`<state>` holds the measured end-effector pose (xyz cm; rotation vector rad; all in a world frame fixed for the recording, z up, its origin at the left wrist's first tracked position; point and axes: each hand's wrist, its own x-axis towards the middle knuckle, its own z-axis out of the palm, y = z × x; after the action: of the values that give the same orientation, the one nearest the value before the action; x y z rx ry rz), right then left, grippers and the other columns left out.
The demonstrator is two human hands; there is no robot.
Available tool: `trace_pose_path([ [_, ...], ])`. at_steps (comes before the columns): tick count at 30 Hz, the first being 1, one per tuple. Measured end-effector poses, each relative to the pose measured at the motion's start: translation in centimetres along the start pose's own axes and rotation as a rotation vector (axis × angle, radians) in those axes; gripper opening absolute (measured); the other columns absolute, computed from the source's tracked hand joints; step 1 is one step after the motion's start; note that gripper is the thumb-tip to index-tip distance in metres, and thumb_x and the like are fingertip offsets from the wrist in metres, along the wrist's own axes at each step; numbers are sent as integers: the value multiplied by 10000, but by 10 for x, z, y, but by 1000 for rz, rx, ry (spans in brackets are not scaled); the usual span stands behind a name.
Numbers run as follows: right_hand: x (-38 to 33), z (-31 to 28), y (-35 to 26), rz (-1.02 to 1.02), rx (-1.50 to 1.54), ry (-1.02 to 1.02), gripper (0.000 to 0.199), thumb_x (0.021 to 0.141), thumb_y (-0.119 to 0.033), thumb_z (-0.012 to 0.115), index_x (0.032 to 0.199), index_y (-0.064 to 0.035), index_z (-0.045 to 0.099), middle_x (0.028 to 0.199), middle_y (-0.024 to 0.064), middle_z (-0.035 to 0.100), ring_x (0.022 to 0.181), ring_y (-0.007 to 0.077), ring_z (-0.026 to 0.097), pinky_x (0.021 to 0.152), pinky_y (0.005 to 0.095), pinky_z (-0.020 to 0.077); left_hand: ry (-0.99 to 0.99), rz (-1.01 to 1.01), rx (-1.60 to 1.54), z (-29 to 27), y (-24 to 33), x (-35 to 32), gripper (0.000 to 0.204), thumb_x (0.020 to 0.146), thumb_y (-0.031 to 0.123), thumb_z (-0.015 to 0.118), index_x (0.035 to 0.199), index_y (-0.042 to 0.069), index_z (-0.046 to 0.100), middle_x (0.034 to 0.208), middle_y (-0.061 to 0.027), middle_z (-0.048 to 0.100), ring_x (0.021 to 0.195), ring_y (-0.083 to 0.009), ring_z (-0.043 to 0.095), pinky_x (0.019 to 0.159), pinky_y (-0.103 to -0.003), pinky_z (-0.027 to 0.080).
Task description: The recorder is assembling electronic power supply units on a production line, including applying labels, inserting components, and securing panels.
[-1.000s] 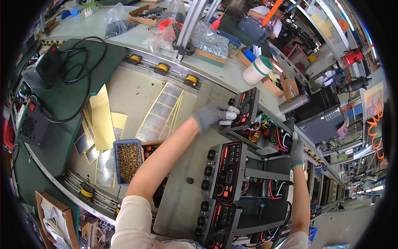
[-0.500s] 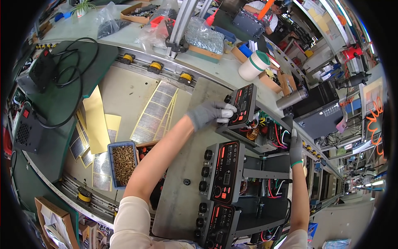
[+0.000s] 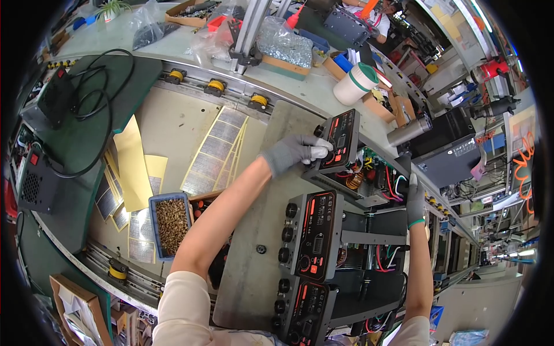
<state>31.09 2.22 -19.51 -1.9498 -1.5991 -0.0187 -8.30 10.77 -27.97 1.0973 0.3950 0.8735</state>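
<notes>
Gray-gloved, my left hand [image 3: 297,154] grips the front of the farthest open-topped welding machine [image 3: 344,141], its thumb and fingers closed at the panel's left edge by a knob. At the back end of the same machine is my right hand [image 3: 415,199], also gloved, its visible finger stretched along the rear panel; its other fingers are partly hidden. Wires, a copper coil and a green board show inside the casing. Nearer to me stand a second welding machine [image 3: 317,236] and a third welding machine [image 3: 306,308], side by side, with black knobs on their fronts.
A metal plate [image 3: 245,277] lies left of the machines. Beyond my left forearm are a blue bin [image 3: 154,228] of small brass parts and label sheets [image 3: 216,147]. Yellow rollers [image 3: 215,86] line the rail. A white canister [image 3: 353,86] stands at the back; another person sits beyond.
The view has shifted slightly. The machines appear a little farther right, and both my hands have stayed at the front and back of the farthest one.
</notes>
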Motion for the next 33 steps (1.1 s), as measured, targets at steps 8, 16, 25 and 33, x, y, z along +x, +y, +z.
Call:
trace_pose_path([
  [8,10,5,19,35,69,-16,389,943,-203,426,1172,94,530,1037,255,622,927,304,580,863,341,428,-23,36,131,6,2,-2,310,889,282,625,1125,81,626,851,59,571,655,-35,424,587,-188,378],
  [16,6,0,-1,70,170,-82,512,974,-398,416,1201,41,549,1052,120,623,927,171,566,843,301,457,306,104,449,19,14,-19,497,797,448,698,1086,66,566,792,9,504,665,-108,463,612,-275,411],
  [25,19,4,17,-52,-4,-55,447,971,-302,421,1187,72,534,1087,275,602,1015,364,581,870,364,430,288,-329,1232,77,41,-220,493,791,475,650,1070,82,549,1005,-136,570,933,-323,601,773,-415,486],
  [33,15,5,1,-47,0,-42,488,965,-395,422,1111,44,580,998,283,612,913,408,584,810,405,441,232,-4,1336,83,8,-227,264,886,298,590,1069,108,575,937,-71,572,766,-246,618,653,-352,498],
])
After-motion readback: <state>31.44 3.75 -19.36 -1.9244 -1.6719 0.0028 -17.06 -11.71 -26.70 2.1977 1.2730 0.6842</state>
